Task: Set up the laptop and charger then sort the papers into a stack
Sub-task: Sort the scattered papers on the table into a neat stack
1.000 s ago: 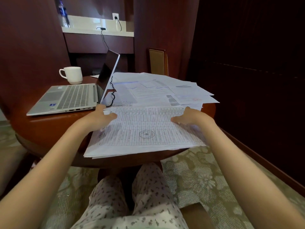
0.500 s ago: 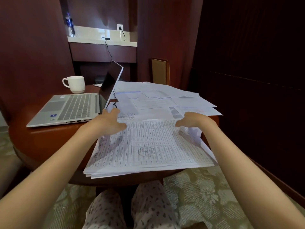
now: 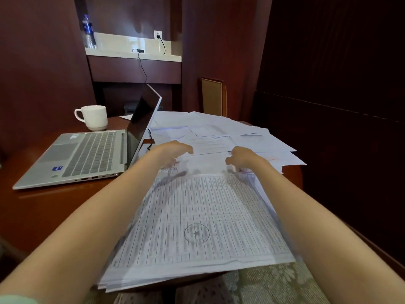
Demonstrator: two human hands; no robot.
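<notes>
While the laptop [image 3: 87, 154] sits open at the table's [image 3: 54, 211] left edge, charger cable [image 3: 142, 68] plugged in, sorting looks to be the step in hand: the left hand [image 3: 173, 150] and right hand [image 3: 243, 156] curl over loose sheets [image 3: 252, 137] beyond the near-edge stack [image 3: 208, 216], grip unclear through blur, and should next draw one onto it.

left arm [image 3: 105, 218]: your bare forearm reaches forward from the lower left, angled inward.
left hand [image 3: 175, 150]: palm down, fingers loosely curled downward, blurred, gripping nothing.
right arm [image 3: 317, 218]: your bare forearm reaches forward from the lower right, angled inward.
right hand [image 3: 244, 156]: palm down, fingers and thumb loosely curled, blurred, near your left hand but apart.
</notes>
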